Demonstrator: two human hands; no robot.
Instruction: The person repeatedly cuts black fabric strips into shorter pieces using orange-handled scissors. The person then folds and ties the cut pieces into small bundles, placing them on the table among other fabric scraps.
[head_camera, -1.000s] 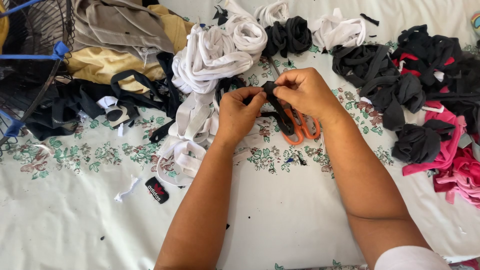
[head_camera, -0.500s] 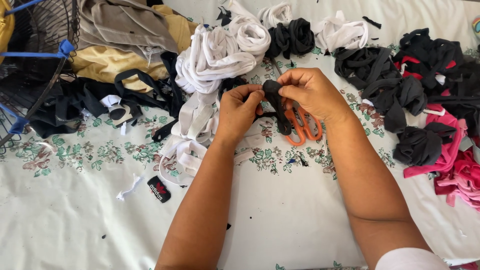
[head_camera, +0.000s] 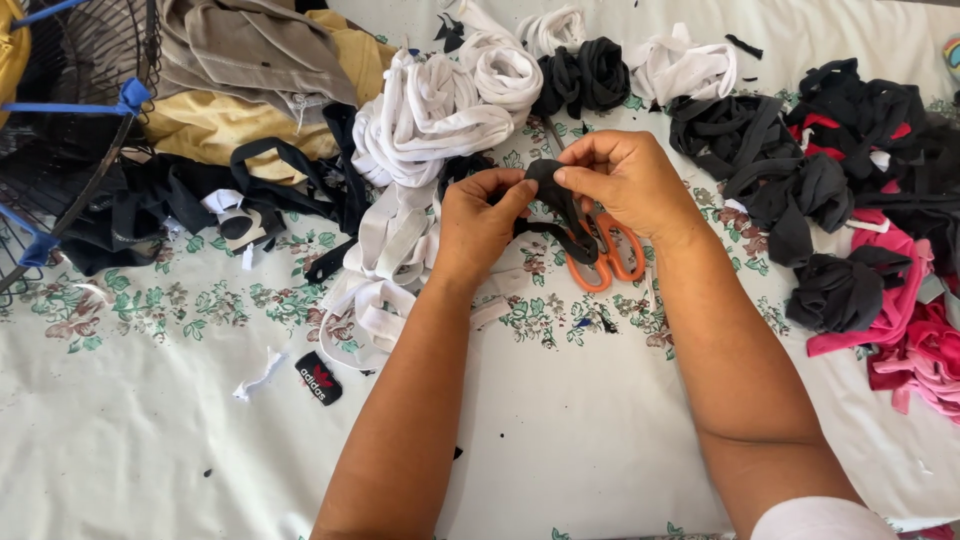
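Two bare hands meet over the middle of a cloth-covered table (head_camera: 150, 450), its pale cover printed with small green and pink flowers. At the far left stands a black wire fan guard (head_camera: 60, 120) with blue ties on it, and next to it lies a heap of tan and mustard-yellow garments (head_camera: 240, 90) above a spread of black fabric pieces (head_camera: 160, 205). Lower down, on bare cloth, sits a small black label patch (head_camera: 319, 378) beside a scrap of white. Next comes a pile of white fabric strips (head_camera: 430, 120), coiled at the top and trailing down toward the left forearm. The left hand (head_camera: 478, 222) is closed in a pinch, thumb and fingertips gripping one end of a black fabric strip (head_camera: 556, 200). That strip is held up just above the table, between the two hands, with its loose end drooping beneath them. The right hand (head_camera: 628, 182) is likewise closed, fingers curled and pinching the strip's upper end, touching the left hand's fingertips. Under the strip, orange-handled scissors (head_camera: 605, 255) lie flat on the cover, partly hidden by the right hand. Behind the hands rest bundles of black and white strips (head_camera: 600, 70). Farther right is a large mound of black strips (head_camera: 810, 170), with pink and red strips (head_camera: 900, 320) heaped at the right edge.
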